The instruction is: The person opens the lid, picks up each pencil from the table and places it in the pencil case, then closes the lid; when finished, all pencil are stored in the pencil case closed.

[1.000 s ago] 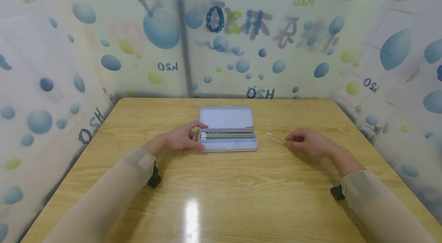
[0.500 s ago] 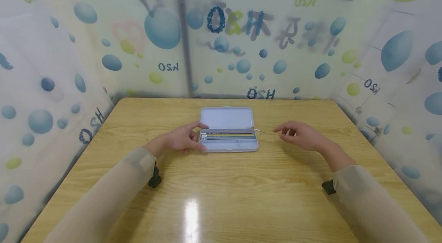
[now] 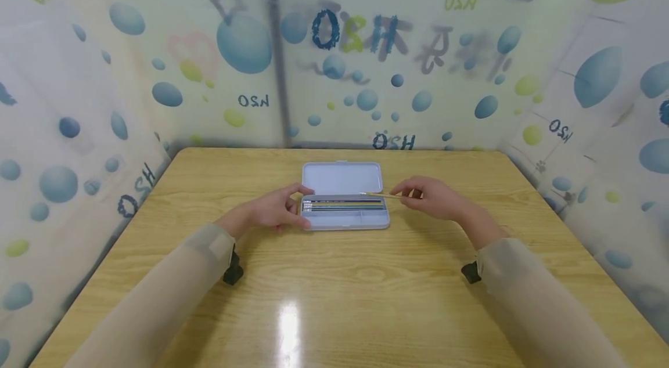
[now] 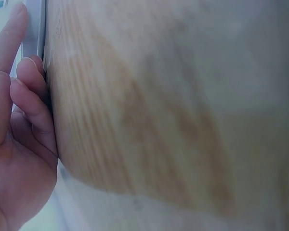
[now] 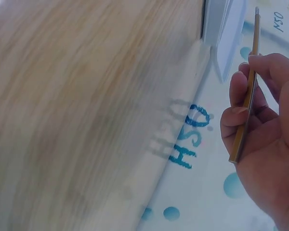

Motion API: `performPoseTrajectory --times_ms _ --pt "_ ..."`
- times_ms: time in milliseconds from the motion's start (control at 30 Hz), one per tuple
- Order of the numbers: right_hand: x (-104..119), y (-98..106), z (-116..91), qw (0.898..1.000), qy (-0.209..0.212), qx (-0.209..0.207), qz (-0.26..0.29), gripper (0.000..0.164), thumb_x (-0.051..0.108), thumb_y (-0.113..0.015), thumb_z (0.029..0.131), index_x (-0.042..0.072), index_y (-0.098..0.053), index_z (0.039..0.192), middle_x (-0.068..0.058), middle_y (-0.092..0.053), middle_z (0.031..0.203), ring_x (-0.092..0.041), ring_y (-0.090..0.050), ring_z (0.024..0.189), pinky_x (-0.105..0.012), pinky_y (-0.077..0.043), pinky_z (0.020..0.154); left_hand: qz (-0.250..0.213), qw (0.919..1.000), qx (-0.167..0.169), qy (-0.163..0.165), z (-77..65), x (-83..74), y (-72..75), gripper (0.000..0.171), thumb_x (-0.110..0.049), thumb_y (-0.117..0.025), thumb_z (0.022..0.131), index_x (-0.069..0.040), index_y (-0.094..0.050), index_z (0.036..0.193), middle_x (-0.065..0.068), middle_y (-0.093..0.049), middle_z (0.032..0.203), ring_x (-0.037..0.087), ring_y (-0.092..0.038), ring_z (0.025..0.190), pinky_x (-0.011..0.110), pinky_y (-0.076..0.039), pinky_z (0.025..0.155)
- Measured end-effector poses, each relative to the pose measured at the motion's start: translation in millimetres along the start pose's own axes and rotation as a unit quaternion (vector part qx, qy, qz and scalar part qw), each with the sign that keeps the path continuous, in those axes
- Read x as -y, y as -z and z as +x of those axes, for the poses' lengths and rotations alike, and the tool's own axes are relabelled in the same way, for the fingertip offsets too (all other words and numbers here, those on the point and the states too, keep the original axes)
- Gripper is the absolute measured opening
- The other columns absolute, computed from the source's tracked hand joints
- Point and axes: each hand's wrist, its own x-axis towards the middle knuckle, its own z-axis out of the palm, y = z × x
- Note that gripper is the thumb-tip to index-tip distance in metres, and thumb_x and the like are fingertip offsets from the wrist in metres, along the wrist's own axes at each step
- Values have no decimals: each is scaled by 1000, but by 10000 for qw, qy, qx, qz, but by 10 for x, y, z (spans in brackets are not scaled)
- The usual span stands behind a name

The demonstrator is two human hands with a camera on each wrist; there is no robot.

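Note:
A white pencil case lies with its lid folded back near the middle of the table. Several pencils lie side by side in its rear compartment. My left hand holds the case by its left end, thumb at the front corner and forefinger near the hinge; its other fingers are curled in the left wrist view. Between thumb and fingers my right hand pinches a golden-yellow pencil, its eraser end pointing left. In the head view that pencil overlaps the case's back right edge, close to the hinge.
A wood-grain table carries the case. Printed curtains with blue and green drops stand close around its back and sides. The front of the case has a small divided section at the right.
My right hand has moved left and slightly away from me, bringing the pencil from the bare table over the case's right part. The left hand and the case have stayed put.

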Motion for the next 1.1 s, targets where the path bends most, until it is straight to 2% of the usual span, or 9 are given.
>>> performPoseTrajectory --times_ms 233,367,633,833,1100 --pt "197 -141 220 9999 120 88 33 24 17 -69 109 16 -79 131 -5 -75 122 -19 -65 102 -38 -55 91 -54 10000 -5 -22 9 8 -4 90 -39 -90 93 -28 -38 166 2 -54 83 15 -45 56 26 -42 54" --pt "291 -233 329 9993 191 258 187 24 17 -67 110 17 -79 132 -5 -74 129 -20 -67 105 -40 -57 92 -41 10000 -15 -73 3 3 -14 89 -39 -91 93 -27 -40 165 2 -55 83 15 -46 57 26 -44 55" --pt "423 -365 498 9987 345 357 153 23 13 -67 109 16 -79 128 -4 -73 126 -21 -64 111 -42 -56 101 -65 9999 -29 -140 8 7 -8 88 -37 -91 93 -26 -40 165 2 -55 80 15 -47 56 26 -45 54" --pt "464 -450 571 9980 470 408 137 21 11 -68 109 15 -82 125 -6 -72 123 -20 -62 107 -41 -55 99 -50 9999 -9 -131 10 14 -1 89 -38 -91 93 -26 -40 164 1 -56 80 15 -47 57 25 -45 54" --pt "521 -518 646 9984 360 425 8 19 15 -71 108 18 -83 123 -4 -72 120 -18 -60 103 -38 -53 95 -106 9999 -7 -70 9 4 0 89 -39 -91 92 -28 -40 164 2 -56 82 16 -47 57 26 -43 54"
